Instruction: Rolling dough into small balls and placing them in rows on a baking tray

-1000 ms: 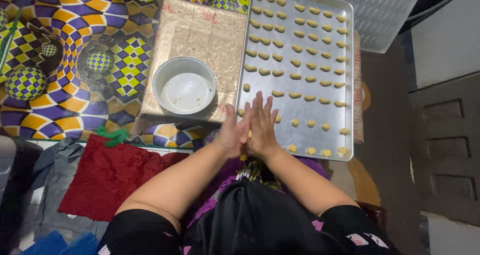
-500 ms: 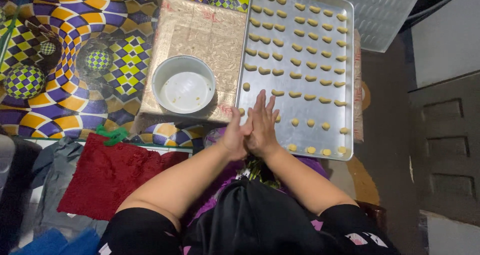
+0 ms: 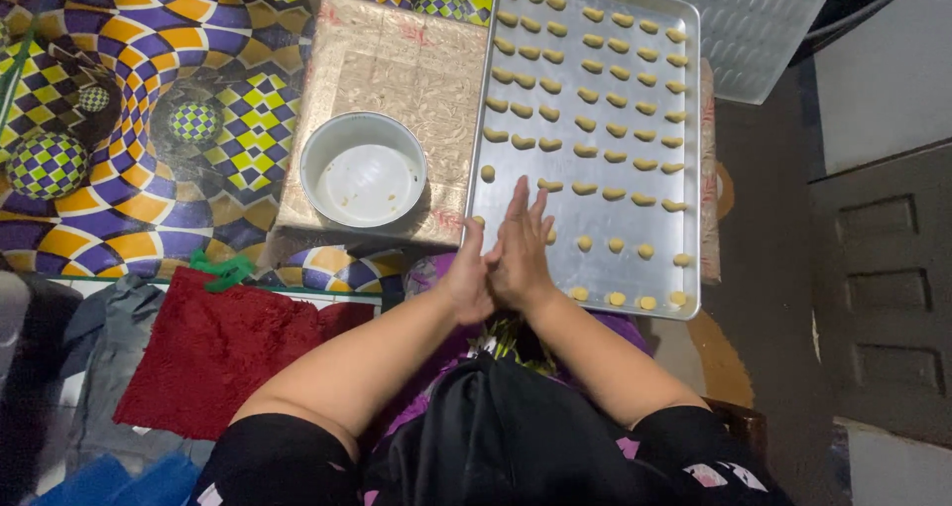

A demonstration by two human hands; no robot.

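A: Palms have slid since a moment ago: the right hand (image 3: 524, 253) now reaches further forward over the left hand (image 3: 466, 283), fingers straight and pressed together.

B: Rolling dough, presumably hidden between them, above the baking tray (image 3: 684, 159). Beyond, dough pieces (image 3: 595, 95) sit in rows; the white bowl (image 3: 363, 181) looks nearly empty.

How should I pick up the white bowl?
Pinch the bowl by its rim, coming from above on the near side. It stands upright and open on the gold mat, its thin rim free all round, and looks nearly empty. The far right side sits close to the tray, so avoid that.
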